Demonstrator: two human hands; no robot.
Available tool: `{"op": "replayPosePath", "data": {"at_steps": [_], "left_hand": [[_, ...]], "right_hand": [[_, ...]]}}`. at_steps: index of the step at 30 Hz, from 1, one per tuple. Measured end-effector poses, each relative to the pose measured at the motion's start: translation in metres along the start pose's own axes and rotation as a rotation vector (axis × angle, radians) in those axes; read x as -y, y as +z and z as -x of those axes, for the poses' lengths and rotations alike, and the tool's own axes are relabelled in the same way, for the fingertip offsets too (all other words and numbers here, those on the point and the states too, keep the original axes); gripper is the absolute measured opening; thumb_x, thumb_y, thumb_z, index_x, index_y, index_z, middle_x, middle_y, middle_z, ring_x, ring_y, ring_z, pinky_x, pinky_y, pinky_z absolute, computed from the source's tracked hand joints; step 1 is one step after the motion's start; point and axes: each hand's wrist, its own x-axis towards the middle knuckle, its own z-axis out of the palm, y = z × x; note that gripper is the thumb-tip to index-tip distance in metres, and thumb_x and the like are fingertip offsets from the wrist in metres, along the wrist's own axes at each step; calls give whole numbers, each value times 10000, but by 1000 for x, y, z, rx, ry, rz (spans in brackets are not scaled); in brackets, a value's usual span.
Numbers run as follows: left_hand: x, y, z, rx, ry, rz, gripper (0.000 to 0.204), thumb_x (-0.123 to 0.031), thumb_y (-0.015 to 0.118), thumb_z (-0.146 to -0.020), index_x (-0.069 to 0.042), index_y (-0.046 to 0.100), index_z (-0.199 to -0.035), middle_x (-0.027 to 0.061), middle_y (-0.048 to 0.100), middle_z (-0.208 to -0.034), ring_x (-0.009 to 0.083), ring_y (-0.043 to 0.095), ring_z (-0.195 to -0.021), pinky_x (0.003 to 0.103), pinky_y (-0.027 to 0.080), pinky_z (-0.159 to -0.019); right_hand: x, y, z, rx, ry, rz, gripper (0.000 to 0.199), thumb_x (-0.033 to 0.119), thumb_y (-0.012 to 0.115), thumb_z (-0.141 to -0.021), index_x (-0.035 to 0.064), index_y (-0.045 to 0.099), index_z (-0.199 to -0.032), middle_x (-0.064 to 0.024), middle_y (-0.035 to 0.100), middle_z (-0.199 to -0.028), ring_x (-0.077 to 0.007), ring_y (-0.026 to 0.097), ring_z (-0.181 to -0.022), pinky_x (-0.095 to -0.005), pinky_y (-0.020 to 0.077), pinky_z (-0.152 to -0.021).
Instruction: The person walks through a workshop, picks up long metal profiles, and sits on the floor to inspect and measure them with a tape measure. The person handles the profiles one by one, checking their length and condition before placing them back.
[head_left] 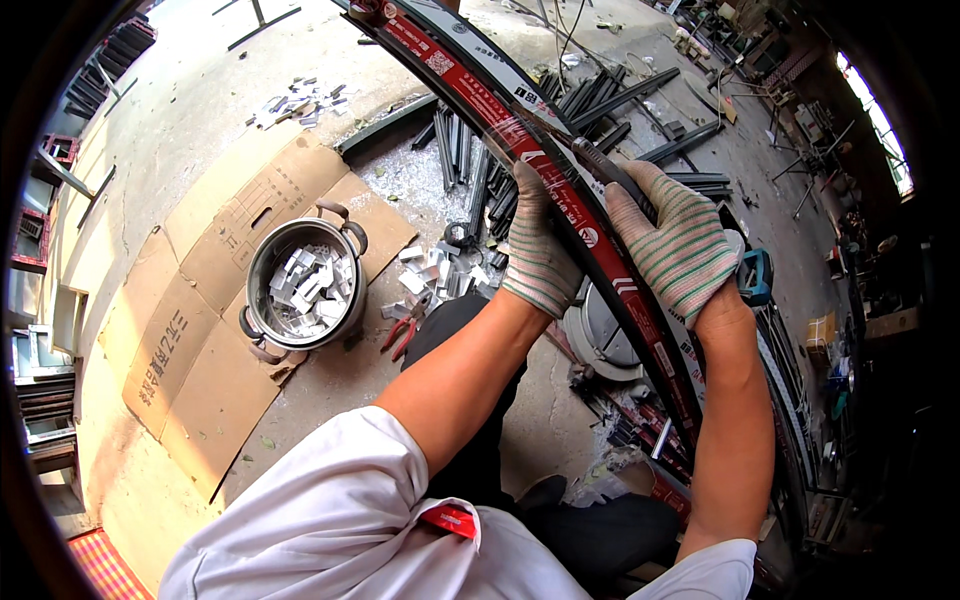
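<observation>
A long, dark frame profile (575,205) with red and white printed film slants across the view in front of me. My left hand (543,245), in a striped knit glove, grips its near side with the thumb up along the film. My right hand (675,240), in a matching glove, lies over the far side, closed around a slim dark tool (610,172) that rests along the profile. The tool's working end cannot be made out. Below and left of my left hand, red-handled pliers (402,332) lie on the floor by small silver metal pieces (440,268).
A metal pot (350,300) full of silver pieces stands on flattened cardboard (200,290) at left. Several dark bars (460,150) lie on the floor ahead. Under the profile sits a round grey machine part (600,335). More profiles and a teal-handled machine (756,277) are at right.
</observation>
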Motion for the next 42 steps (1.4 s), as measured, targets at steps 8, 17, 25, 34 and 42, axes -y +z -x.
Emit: {"op": "replayPosePath", "data": {"at_steps": [8,17,25,34,42], "left_hand": [[1,0,0,21,4,-44,867,-748,619,-806,-60,533,-1326,135,626,-1256,305,595,-1177,480,448,-1087],[1,-1,-1,-20,-11,3,849,-732,645,-800,-65,535,-1314,135,625,-1237,320,581,-1185,505,441,-1089],[1,-12,-3,-52,28,-27,793,-716,674,-783,-92,562,-1260,109,630,-1158,312,595,-1105,509,458,-1047],[4,-14,-6,-17,12,-45,665,-611,740,-806,-129,578,-1234,47,639,-1100,241,612,-1030,440,518,-958],[8,-20,-9,-109,-96,-173,338,-283,763,-891,-95,626,-1135,67,681,-1051,245,640,-1011,448,514,-970]], "right_hand": [[-5,-1,-21,86,-30,-18,315,271,584,-985,-12,676,-1087,-203,696,-851,-268,640,-741,-364,515,-734],[-4,-5,-17,78,-94,161,352,301,565,-982,-22,669,-1075,-257,680,-886,-385,666,-815,-418,523,-756],[-3,-17,11,174,53,206,399,353,563,-981,-17,664,-1093,-269,686,-974,-418,673,-942,-423,525,-818],[-44,-29,85,236,206,172,366,292,614,-980,-14,644,-1177,-227,715,-924,-309,710,-852,-362,531,-800],[-102,-43,203,-12,419,-115,309,284,656,-965,27,654,-1138,-172,703,-961,-250,683,-875,-347,520,-824]]}}
